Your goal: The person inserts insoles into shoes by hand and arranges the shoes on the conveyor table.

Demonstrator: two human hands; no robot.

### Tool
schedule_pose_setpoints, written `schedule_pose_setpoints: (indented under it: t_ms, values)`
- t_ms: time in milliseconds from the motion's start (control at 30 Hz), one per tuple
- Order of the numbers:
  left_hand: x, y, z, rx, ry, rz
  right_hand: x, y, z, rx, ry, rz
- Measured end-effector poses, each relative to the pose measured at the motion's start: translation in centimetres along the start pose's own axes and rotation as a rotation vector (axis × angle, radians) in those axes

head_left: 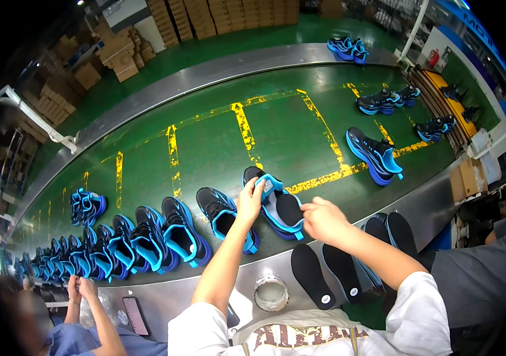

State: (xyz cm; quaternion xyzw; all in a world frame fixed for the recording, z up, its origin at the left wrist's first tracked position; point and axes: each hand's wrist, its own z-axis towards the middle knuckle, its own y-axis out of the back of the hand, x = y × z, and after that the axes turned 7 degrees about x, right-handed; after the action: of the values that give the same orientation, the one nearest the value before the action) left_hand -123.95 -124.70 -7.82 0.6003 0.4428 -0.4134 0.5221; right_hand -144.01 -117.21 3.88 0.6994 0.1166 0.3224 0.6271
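Observation:
A black sneaker with blue lining and sole point(276, 226) stands on the green belt in front of me. My left hand point(250, 203) is closed on its light blue tongue, pulling the opening wide. A black insole point(289, 209) lies partly inside that opening, its front end hidden in the shoe. At the heel side, my right hand point(326, 221) pinches the edge of the insole; the fingertips are partly hidden. Below my right forearm, loose black insoles point(311, 274) rest on the metal ledge, some with a round white sticker.
A row of similar sneakers point(180, 231) runs left along the belt. Another sneaker point(374, 155) stands to the right. On the metal ledge point(196, 286) are a round tub point(271, 292) and a phone point(135, 315). A co-worker's hands point(81, 288) are at the lower left.

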Motion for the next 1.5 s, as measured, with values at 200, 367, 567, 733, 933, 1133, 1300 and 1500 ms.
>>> schedule_pose_setpoints:
  t_ms: [200,367,567,733,933,1133,1300,1500]
  values:
    - [-0.4,-1.2,0.1,0.021,0.03,-0.134,0.4,-7.8,4.6,0.131,-0.242,-0.012]
    - [-1.0,-1.4,-0.4,-0.027,0.034,-0.004,0.8,-9.8,6.0,0.081,-0.428,0.057]
    - [-0.6,-1.6,-1.6,-0.079,-0.478,0.616,1.3,-6.7,2.8,-0.023,-0.166,-0.05]
    - [-1.9,-3.2,-2.1,0.041,-0.367,0.729,0.1,-6.0,-2.3,-0.126,-0.181,0.043]
    - [-2.0,-3.7,-1.8,0.151,-0.373,0.507,2.1,-5.3,-9.6,-0.392,-0.269,0.27]
    - [-1.6,-3.8,-1.7,0.1,-0.431,0.546,4.3,-11.5,-19.7,-0.22,-0.486,0.539]
    - [-2.8,-5.4,-1.3,0.029,-0.544,0.65,4.4,-13.1,-20.9,-0.015,-0.509,0.23]
    - [-5.5,-9.9,1.6,0.043,-0.501,0.834,3.6,-15.3,-20.8,-0.09,-0.585,0.246]
